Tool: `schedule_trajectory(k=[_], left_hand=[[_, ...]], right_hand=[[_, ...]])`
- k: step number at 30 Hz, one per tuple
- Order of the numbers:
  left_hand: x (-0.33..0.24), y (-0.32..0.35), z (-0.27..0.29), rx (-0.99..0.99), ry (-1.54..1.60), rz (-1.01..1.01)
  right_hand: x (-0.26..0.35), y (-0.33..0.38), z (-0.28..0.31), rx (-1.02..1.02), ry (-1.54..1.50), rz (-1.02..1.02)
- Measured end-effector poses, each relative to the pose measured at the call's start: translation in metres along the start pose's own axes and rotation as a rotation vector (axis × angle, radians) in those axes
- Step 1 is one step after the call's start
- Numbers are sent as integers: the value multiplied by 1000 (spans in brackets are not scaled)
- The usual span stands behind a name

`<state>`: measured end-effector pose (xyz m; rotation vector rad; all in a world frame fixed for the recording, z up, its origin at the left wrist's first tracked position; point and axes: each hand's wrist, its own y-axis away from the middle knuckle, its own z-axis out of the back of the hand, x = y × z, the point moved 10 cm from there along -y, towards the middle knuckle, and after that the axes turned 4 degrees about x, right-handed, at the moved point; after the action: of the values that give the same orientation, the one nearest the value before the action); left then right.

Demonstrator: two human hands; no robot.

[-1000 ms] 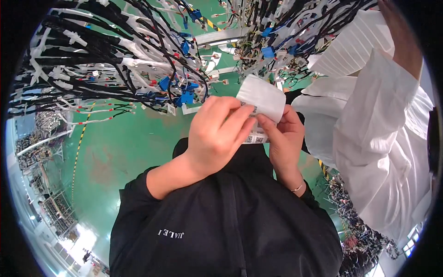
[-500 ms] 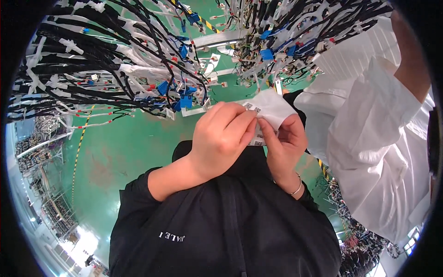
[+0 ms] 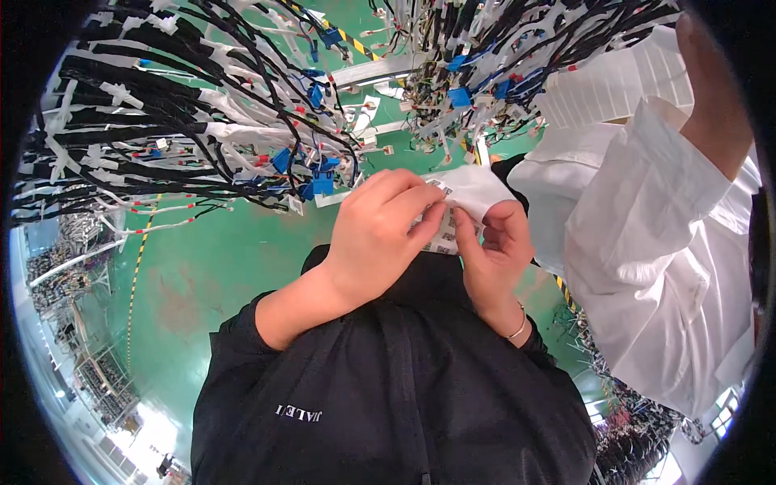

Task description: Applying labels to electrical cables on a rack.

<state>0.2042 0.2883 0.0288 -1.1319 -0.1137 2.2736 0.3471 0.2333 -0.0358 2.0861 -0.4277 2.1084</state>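
A white sheet of small stickers (image 3: pixel 477 190), printed with dark square codes, is between my two hands in front of my chest. Its upper right part curls over, plain white. My right hand (image 3: pixel 499 250) is closed on the sheet's right side, thumb on top and fingers bent behind. From the left, my left hand (image 3: pixel 378 234) pinches at the printed part, thumb and forefinger together close to the right thumb tip. Whether a single sticker is between those left fingertips is too small to tell.
Thick bundles of black and white wire harness (image 3: pixel 153 105) with blue connectors hang ahead on the left, and another harness bundle (image 3: pixel 485 56) hangs ahead on the right. A person in a white coat (image 3: pixel 638 242) stands close at my right. Below lies green floor (image 3: pixel 210 267) with yellow-black tape.
Both hands and the sheet have shifted slightly left in the picture. The left fingertips have drawn a little away from the right thumb, and more of the printed codes show.
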Motion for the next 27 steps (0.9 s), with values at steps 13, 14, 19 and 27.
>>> schedule_trajectory(k=[13,14,19,27], left_hand=[[0,-11,-7,47,107,7],[-4,-11,-7,47,63,-36],[-8,-11,-10,60,-62,-74],[1,-12,-12,57,38,-7]], right_hand=[[1,3,11,-32,81,42],[3,3,10,-25,66,64],[2,4,9,-28,114,61],[2,4,10,-65,148,80]])
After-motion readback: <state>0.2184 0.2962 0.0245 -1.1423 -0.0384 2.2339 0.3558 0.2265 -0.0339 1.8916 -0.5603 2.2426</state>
